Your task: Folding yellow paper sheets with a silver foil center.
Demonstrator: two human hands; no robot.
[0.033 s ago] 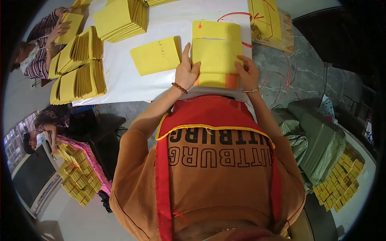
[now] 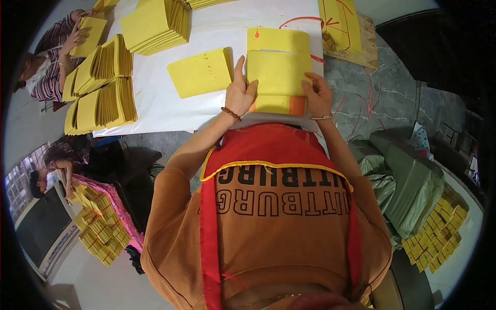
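Observation:
A yellow paper sheet lies folded in front of me on the white-covered table. Its lower edge shows an orange band, and a slit-like gap crosses it near the top. My left hand rests along its left edge, index finger stretched out and thumb apart on the paper. At the right edge, my right hand has its fingers bent, with thumb and forefinger at the paper. Left of my left hand lies a small stack of folded yellow paper, touched by neither hand.
Thick piles of folded yellow paper stand at the far left, more piles nearer. A person handles paper there; another bends over bundles. A yellow bundle sits beyond the table's right edge, green-covered furniture at right.

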